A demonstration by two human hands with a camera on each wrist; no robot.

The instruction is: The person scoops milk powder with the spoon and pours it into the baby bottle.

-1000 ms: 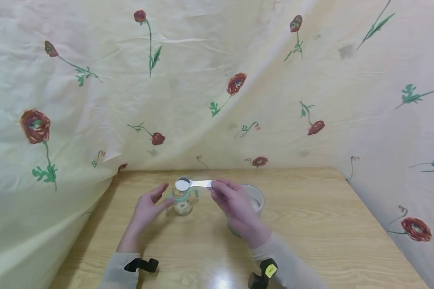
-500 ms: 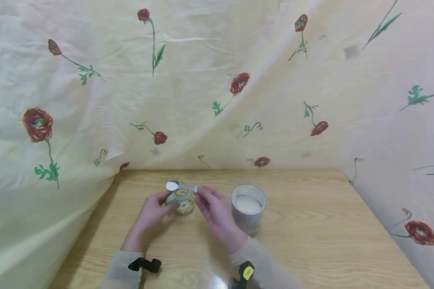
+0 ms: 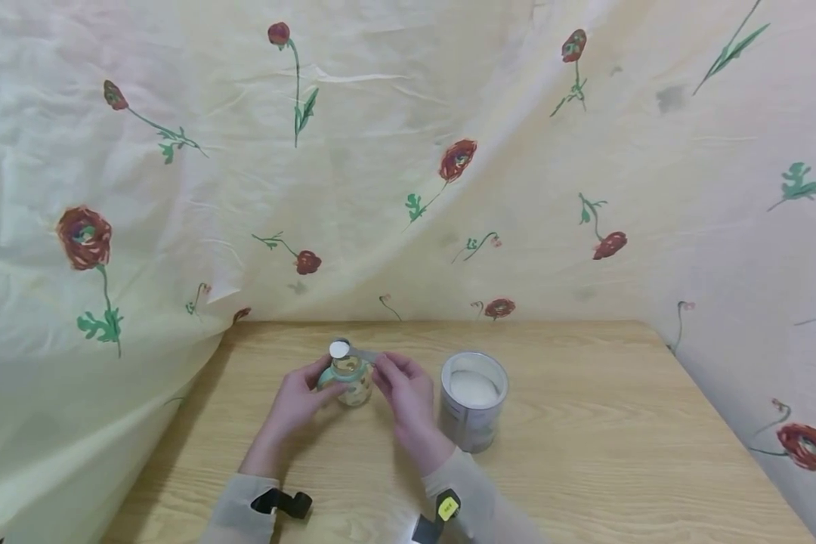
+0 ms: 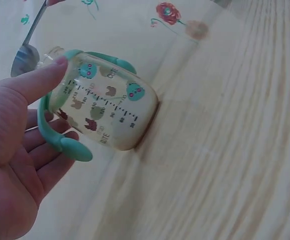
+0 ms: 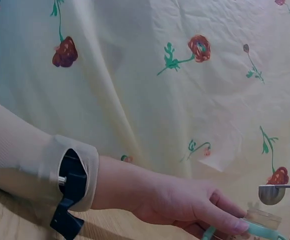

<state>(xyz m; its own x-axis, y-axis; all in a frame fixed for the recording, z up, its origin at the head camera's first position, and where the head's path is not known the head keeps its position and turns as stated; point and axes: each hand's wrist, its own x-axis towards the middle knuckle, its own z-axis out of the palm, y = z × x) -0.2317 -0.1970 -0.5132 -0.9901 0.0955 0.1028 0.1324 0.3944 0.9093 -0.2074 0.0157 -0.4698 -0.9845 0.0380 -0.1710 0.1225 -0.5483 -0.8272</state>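
Note:
A clear baby bottle point(image 3: 357, 390) with a mint collar and two handles stands uncapped on the table. My left hand point(image 3: 298, 398) grips it near the neck; in the left wrist view the thumb lies across the collar of the bottle point(image 4: 102, 100). Pale contents show in its lower part. My right hand point(image 3: 411, 400) pinches the handle of a metal measuring spoon point(image 3: 340, 349) heaped with white powder. The spoon's bowl point(image 5: 272, 195) is held level just above the bottle's mouth in the right wrist view. The right fingertips are mostly cut off there.
Right of my right hand stands an uncovered tin point(image 3: 472, 423) with white powder point(image 3: 474, 388) inside. The wooden table point(image 3: 585, 423) meets a flower-patterned cloth point(image 3: 381, 189) behind and at both sides. Each wrist carries a black camera mount point(image 3: 282, 502).
My right hand has moved left, away from the tin, carrying the filled spoon to the bottle's mouth. My left hand has closed from beside the bottle onto its neck.

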